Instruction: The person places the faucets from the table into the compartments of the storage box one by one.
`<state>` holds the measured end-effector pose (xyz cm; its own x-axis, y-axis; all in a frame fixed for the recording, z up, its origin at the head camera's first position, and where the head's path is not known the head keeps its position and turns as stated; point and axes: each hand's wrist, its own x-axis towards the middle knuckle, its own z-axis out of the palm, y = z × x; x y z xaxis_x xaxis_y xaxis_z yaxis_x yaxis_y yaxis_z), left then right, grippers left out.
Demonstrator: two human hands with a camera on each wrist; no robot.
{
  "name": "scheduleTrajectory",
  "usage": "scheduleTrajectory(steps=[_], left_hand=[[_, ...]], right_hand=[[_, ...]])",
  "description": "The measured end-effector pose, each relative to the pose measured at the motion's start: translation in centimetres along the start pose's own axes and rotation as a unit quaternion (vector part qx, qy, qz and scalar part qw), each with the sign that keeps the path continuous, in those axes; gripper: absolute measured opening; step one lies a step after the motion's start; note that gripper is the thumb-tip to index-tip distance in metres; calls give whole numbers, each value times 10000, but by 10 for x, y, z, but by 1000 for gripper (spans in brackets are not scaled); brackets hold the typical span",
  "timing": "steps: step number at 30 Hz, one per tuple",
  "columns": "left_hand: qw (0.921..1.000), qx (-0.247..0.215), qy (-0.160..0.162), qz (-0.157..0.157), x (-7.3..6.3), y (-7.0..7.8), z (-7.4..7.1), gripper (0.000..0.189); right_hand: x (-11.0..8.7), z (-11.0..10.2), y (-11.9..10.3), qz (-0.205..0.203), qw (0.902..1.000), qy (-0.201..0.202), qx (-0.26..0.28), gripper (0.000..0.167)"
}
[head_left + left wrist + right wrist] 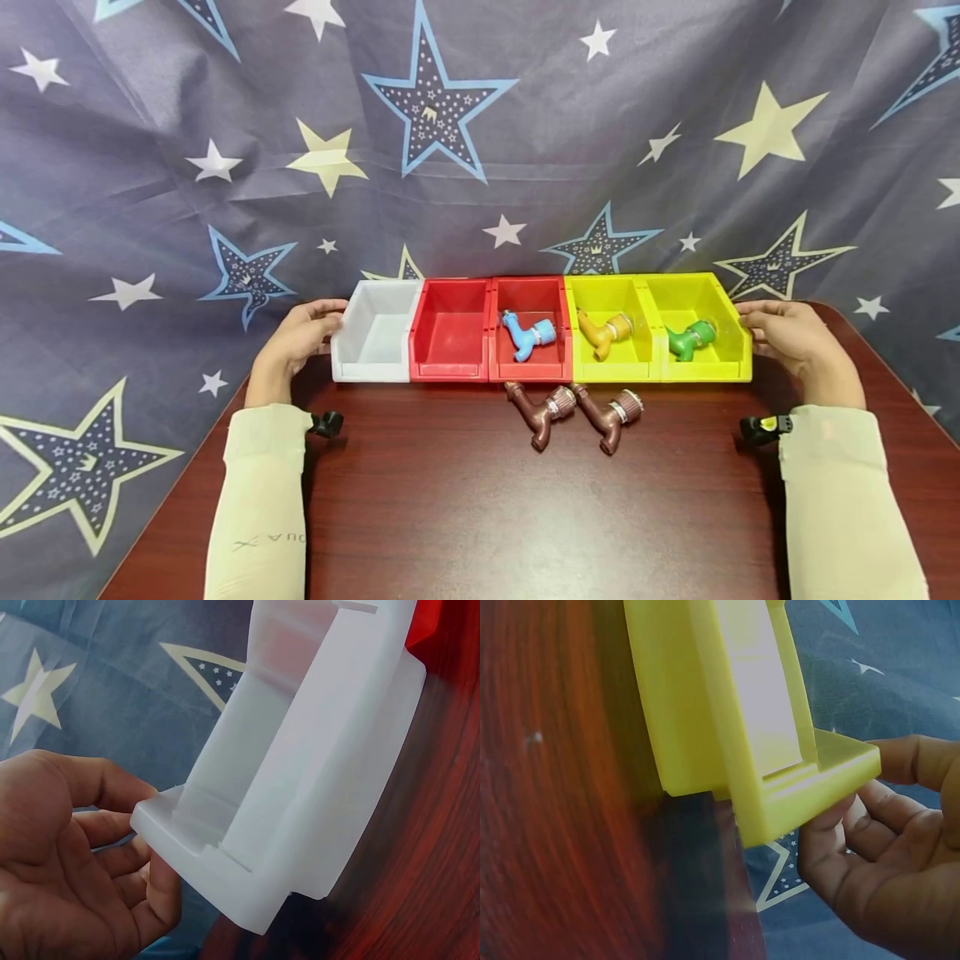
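Observation:
A row of joined open-front bins runs along the back of the table: a white bin [377,329], two red bins [452,329] and two yellow bins. My left hand [303,333] grips the white bin's outer side, its fingertips at the edge in the left wrist view. At the other end, my right hand [791,333] holds the outermost yellow bin [802,795] by its side edge. Inside the right red bin lies a toy-like blue faucet [527,335]. An orange-yellow faucet [604,335] and a green faucet [690,340] lie in the yellow bins.
Two brown faucets [542,414] lie on the dark red wooden table [525,525], right at the front of the bins. A grey star-print cloth [525,183] hangs close behind the row. Black wrist straps [326,425] show beside both pale sleeves.

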<state>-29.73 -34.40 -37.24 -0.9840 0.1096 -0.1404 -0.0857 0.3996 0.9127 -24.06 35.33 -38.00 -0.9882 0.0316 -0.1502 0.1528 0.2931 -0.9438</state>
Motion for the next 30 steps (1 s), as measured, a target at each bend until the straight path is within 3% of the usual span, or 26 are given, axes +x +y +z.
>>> scheduleTrajectory(steps=[6, 12, 15, 20, 26, 30], left_hand=[[9939, 1008, 332, 308, 4, 2, 3, 49], [9656, 2171, 1081, 942, 0, 18, 12, 43], [9546, 2310, 1449, 1197, -2, 27, 18, 39], [9328, 2416, 1884, 1901, -3, 40, 31, 33], [9098, 2449, 1877, 2775, -3, 52, 49, 26], [9020, 2410, 1667, 3172, -5, 60, 62, 22]], right_hand=[[-1, 0, 0, -77, 9993, -38, 352, 17], [-1, 0, 1, -136, 9984, -75, 538, 19], [-1, -1, 2, -129, 9983, -82, 562, 18], [-1, -1, 3, -124, 9986, -92, 515, 17], [0, -1, 3, -135, 9974, -99, 701, 21], [-1, -1, 2, -126, 9988, -54, 472, 16]])
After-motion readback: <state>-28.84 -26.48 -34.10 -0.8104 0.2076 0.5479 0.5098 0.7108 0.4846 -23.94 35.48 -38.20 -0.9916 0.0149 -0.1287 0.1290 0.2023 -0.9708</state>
